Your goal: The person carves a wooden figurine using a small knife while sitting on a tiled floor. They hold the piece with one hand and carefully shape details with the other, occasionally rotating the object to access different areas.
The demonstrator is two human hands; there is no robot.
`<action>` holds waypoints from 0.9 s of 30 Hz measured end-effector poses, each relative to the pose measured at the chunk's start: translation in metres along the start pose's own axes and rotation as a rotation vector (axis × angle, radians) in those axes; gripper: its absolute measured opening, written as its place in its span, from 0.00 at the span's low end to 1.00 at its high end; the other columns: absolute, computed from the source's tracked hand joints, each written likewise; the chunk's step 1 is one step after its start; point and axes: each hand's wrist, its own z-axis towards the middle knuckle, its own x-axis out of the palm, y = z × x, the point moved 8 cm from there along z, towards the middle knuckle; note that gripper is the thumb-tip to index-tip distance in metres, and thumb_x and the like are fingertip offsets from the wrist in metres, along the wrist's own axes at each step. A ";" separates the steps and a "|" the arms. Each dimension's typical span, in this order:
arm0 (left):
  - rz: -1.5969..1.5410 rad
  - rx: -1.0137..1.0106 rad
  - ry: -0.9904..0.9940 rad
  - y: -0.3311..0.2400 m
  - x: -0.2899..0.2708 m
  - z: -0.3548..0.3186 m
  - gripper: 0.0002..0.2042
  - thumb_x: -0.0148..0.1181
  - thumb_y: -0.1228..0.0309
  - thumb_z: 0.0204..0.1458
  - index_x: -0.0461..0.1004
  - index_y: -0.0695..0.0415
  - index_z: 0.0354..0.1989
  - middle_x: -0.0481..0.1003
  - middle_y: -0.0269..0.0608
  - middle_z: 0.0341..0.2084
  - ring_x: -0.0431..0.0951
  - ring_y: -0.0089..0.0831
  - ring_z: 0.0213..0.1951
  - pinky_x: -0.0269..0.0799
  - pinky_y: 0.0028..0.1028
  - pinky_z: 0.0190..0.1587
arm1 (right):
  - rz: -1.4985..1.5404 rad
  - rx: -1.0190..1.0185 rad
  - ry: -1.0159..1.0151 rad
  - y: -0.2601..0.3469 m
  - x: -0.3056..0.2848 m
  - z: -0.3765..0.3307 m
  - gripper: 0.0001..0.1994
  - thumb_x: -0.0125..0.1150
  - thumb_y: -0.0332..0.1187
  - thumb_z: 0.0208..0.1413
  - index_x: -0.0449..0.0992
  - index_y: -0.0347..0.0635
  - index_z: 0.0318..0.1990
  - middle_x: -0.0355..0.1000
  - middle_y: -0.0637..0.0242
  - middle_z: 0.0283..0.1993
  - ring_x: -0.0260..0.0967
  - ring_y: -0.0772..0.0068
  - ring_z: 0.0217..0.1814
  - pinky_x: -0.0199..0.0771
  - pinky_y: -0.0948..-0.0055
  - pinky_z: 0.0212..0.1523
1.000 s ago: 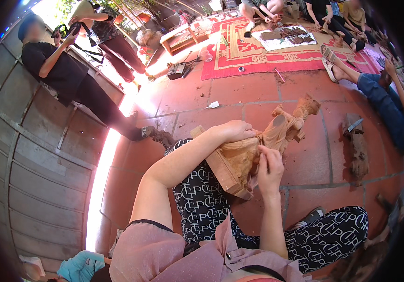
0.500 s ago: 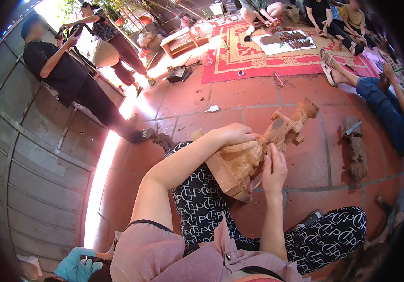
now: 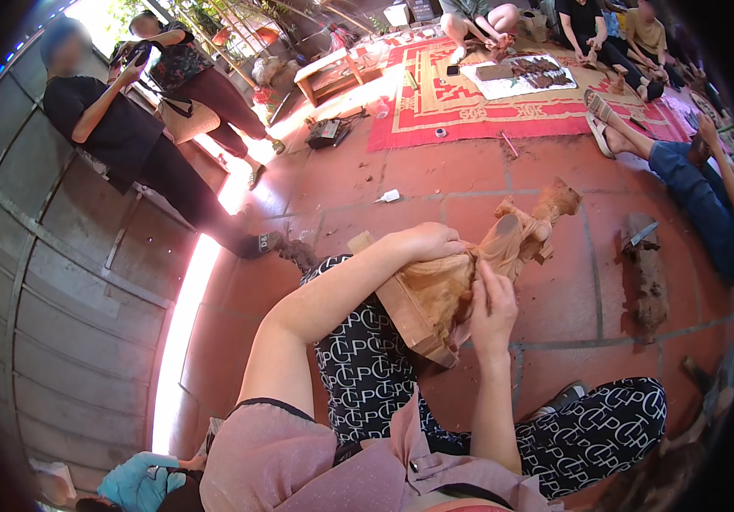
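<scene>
Wooden carving (image 3: 478, 273) angled up-right, base at lap, left hand (image 3: 425, 242) gripping it, right hand (image 3: 493, 309) pressing it

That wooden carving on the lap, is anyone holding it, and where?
Yes. The left hand presses on the wooden figure carving at its upper middle; the right hand grips its side.
</scene>
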 end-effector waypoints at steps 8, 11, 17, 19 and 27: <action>0.034 0.009 0.002 -0.001 0.000 0.003 0.20 0.48 0.56 0.55 0.74 0.61 0.43 0.75 0.56 0.39 0.73 0.51 0.44 0.67 0.39 0.48 | 0.064 0.047 0.062 -0.004 -0.003 0.001 0.15 0.53 0.28 0.55 0.73 0.39 0.50 0.70 0.58 0.41 0.66 0.56 0.44 0.65 0.64 0.47; 0.024 -0.019 0.024 -0.002 -0.001 0.002 0.20 0.48 0.56 0.55 0.74 0.61 0.43 0.75 0.56 0.40 0.73 0.50 0.44 0.66 0.39 0.49 | -0.074 -0.018 -0.098 -0.008 -0.020 0.006 0.14 0.54 0.28 0.56 0.73 0.36 0.50 0.72 0.58 0.38 0.69 0.61 0.42 0.68 0.70 0.44; 0.022 -0.008 0.025 0.003 0.002 0.003 0.20 0.47 0.56 0.56 0.74 0.62 0.43 0.75 0.56 0.39 0.73 0.50 0.45 0.66 0.38 0.49 | 0.066 0.045 0.040 -0.003 -0.011 0.005 0.13 0.54 0.28 0.56 0.73 0.36 0.48 0.72 0.57 0.38 0.70 0.65 0.39 0.68 0.71 0.42; 0.018 -0.018 0.032 0.002 0.001 0.004 0.20 0.47 0.56 0.56 0.74 0.62 0.43 0.75 0.56 0.39 0.73 0.50 0.44 0.66 0.39 0.49 | 0.067 -0.022 -0.086 -0.010 -0.020 0.007 0.13 0.54 0.28 0.56 0.73 0.35 0.48 0.72 0.57 0.37 0.70 0.66 0.37 0.69 0.72 0.41; 0.047 0.039 -0.047 -0.007 -0.010 -0.001 0.17 0.50 0.61 0.54 0.72 0.62 0.44 0.73 0.53 0.40 0.73 0.47 0.44 0.68 0.37 0.47 | 0.350 0.076 0.015 -0.005 -0.017 0.007 0.11 0.52 0.25 0.56 0.75 0.32 0.45 0.73 0.62 0.35 0.69 0.74 0.35 0.69 0.75 0.40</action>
